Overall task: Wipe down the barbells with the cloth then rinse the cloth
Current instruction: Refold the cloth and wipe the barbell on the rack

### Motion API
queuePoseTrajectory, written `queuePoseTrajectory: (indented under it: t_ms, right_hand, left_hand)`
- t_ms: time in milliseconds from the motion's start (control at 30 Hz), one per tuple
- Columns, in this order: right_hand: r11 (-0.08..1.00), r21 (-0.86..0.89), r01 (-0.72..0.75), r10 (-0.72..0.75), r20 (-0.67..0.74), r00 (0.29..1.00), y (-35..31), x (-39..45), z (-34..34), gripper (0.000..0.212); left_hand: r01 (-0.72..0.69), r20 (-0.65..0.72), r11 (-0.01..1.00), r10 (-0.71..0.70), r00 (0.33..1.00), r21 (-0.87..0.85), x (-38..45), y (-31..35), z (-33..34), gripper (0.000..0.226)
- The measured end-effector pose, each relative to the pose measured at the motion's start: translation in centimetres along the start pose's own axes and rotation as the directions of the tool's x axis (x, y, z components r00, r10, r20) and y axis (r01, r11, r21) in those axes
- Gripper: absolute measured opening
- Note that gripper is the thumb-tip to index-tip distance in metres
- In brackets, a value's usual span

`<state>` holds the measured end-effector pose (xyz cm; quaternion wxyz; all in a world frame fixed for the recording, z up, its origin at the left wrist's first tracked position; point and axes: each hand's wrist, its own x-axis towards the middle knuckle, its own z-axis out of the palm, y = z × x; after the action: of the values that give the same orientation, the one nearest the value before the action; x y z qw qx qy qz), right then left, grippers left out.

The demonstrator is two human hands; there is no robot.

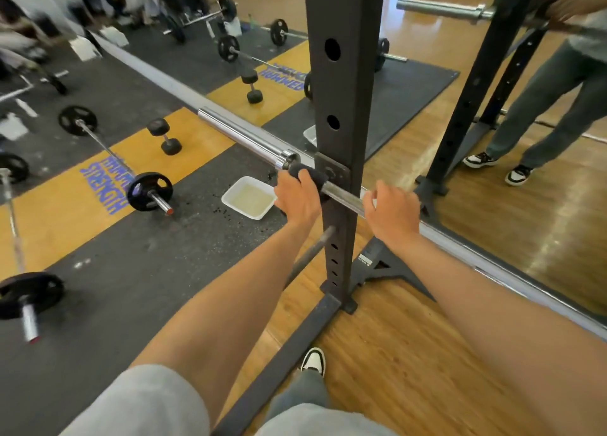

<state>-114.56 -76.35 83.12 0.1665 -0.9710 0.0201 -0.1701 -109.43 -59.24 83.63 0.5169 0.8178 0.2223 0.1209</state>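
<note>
Wood flooring (410, 353) and dark rubber matting (131, 287) cover a gym beside a wall mirror (525, 139). Nearest the camera, a grey sleeve (141, 402) and a black-and-white shoe (314, 360) stand by the base of a black rack (341, 107). Both bare forearms reach forward to the barbell (243, 134) resting across the rack's upright. The left hand (299, 196) grips a dark cloth (307, 172) wrapped around the bar, just inside the chrome sleeve's collar and left of the upright. The right hand (392, 212) curls over the bare shaft on the upright's other side. On the matting below the bar, a white tray (249, 201) holds pale liquid, with dark specks scattered near it. Farther left, loaded barbells (115, 159) and a dumbbell (164, 136) lie across yellow floor panels with blue lettering. The mirror reflects the person's legs and the rack.
</note>
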Motion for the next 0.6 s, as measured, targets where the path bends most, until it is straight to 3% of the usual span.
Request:
queuePoseTrajectory:
  t_ms: [67, 167, 233, 333, 433, 500, 600]
  right_hand:
    - [0.984, 0.039, 0.174, -0.176, 0.06, 0.982, -2.0, 1.6, 0.8, 0.02]
    - [0.887, 0.013, 0.462, -0.461, 0.062, 0.885, -3.5, 3.3, 2.2, 0.016]
    - [0.821, -0.009, 0.571, -0.567, 0.108, 0.816, -3.3, 4.4, 3.5, 0.013]
    - [0.705, 0.024, 0.709, -0.694, 0.23, 0.683, -1.4, 5.7, 4.4, 0.021]
    - [0.614, 0.036, 0.789, -0.753, 0.329, 0.571, 1.1, 6.3, 4.3, 0.032]
    - [0.638, 0.061, 0.767, -0.73, 0.365, 0.578, 2.0, 6.0, 4.5, 0.04]
    - [0.694, 0.127, 0.709, -0.7, 0.352, 0.622, 2.0, 5.6, 5.2, 0.044]
  left_hand:
    - [0.023, -0.015, 0.999, -0.023, 1.0, 0.042, 1.9, -0.3, -1.3, 0.022]
    - [-0.095, 0.017, 0.989, 0.094, 0.995, 0.117, 4.2, -0.8, -2.5, 0.027]
    - [-0.201, 0.017, 0.968, 0.201, 0.98, 0.152, 5.1, -0.8, -2.8, 0.034]
    - [-0.41, 0.006, 0.89, 0.418, 0.909, 0.2, 6.1, -1.4, -2.6, 0.039]
    - [-0.607, 0.149, 0.731, 0.593, 0.791, 0.312, 6.9, -3.0, -1.4, 0.049]
    - [-0.695, 0.303, 0.6, 0.629, 0.716, 0.396, 7.1, -4.8, -0.1, 0.063]
    - [-0.703, 0.372, 0.568, 0.598, 0.71, 0.427, 7.4, -6.6, 0.9, 0.075]
